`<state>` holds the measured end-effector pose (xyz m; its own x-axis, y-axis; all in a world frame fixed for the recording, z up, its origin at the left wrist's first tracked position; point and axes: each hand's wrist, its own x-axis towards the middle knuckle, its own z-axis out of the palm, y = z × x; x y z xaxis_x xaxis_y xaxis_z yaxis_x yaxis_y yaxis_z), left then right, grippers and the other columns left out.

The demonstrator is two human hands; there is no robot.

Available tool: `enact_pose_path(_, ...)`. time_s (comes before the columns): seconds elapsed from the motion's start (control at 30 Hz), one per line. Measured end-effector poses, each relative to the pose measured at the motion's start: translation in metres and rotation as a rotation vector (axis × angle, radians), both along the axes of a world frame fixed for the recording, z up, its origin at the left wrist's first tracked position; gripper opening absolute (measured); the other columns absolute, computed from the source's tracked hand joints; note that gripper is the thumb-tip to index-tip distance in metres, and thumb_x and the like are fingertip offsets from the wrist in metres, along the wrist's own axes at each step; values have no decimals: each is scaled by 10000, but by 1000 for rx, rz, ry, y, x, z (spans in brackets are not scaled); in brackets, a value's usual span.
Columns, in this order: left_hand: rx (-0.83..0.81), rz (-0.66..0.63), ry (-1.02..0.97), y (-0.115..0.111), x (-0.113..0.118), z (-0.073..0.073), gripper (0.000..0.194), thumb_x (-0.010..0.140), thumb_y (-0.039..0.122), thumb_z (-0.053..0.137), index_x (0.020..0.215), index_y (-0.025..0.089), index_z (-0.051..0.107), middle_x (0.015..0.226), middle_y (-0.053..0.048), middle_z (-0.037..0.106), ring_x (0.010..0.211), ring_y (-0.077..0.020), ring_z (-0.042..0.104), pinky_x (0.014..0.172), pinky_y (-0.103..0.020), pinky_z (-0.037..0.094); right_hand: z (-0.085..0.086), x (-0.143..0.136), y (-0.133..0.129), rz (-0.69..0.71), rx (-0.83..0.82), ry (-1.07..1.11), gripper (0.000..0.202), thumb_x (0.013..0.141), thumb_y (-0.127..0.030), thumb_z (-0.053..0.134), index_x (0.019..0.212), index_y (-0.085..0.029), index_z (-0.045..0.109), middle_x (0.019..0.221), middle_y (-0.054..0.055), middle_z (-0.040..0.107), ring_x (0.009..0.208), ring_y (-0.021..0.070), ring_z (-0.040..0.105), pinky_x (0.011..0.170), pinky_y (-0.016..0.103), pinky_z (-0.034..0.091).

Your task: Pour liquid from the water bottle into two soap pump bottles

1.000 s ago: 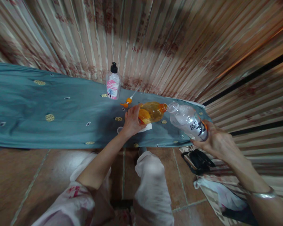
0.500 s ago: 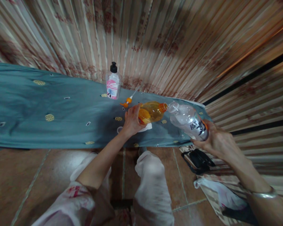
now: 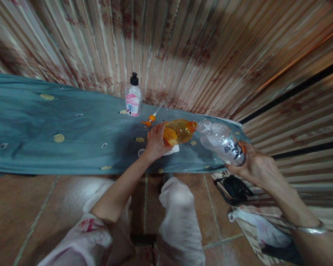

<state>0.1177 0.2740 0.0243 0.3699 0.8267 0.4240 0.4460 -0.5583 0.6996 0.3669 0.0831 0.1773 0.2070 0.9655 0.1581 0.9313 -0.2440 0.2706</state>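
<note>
My left hand (image 3: pixel 157 142) is closed around the lower part of an orange see-through bottle (image 3: pixel 180 132), tipped on its side with its open neck to the right. My right hand (image 3: pixel 252 162) grips a clear plastic bottle (image 3: pixel 220 142) with a dark-lettered label, tilted with its mouth to the upper left. The two mouths meet or nearly meet; whether they touch I cannot tell. Behind my left hand an orange pump head (image 3: pixel 151 118) with a thin tube lies on the cloth. A white piece (image 3: pixel 172 150) shows under the orange bottle, its kind unclear.
A clear bottle with a pink label and black cap (image 3: pixel 133 98) stands at the back by the pleated curtain (image 3: pixel 144 44). Green patterned cloth (image 3: pixel 80 136) covers the surface. A small clear round piece (image 3: pixel 141 152) lies near my left wrist. A black bag (image 3: pixel 233 188) rests at lower right.
</note>
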Motion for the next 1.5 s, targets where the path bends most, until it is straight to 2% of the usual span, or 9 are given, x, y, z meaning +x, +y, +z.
enact_pose_path(0.2, -3, 4, 13, 1, 1, -1, 975, 630, 210, 842, 1480, 198, 364, 1444, -186, 542, 1336, -392, 520, 1116, -590, 411, 0, 2, -2, 27, 13, 0, 627, 746, -463, 701, 1258, -132, 556, 899, 136, 751, 780, 346, 754, 652, 357, 547)
enact_pose_path(1.2, -16, 4, 29, 0, 1, 1, 970, 635, 201, 831, 1483, 215, 361, 1468, -181, 526, 1344, -387, 516, 1121, -586, 403, 1, 0, -1, 16, -11, -18, 698, 782, -484, 653, 1349, -99, 519, 931, 160, 755, 785, 350, 747, 627, 359, 535)
enact_pose_path(1.5, -29, -2, 38, 0, 0, 3, 959, 642, 203, 832, 1481, 187, 368, 1455, -192, 535, 1336, -387, 523, 1123, -586, 400, 0, 2, -3, 25, 2, -42, 676, 775, -482, 660, 1320, -101, 536, 915, 156, 754, 783, 350, 747, 630, 357, 532)
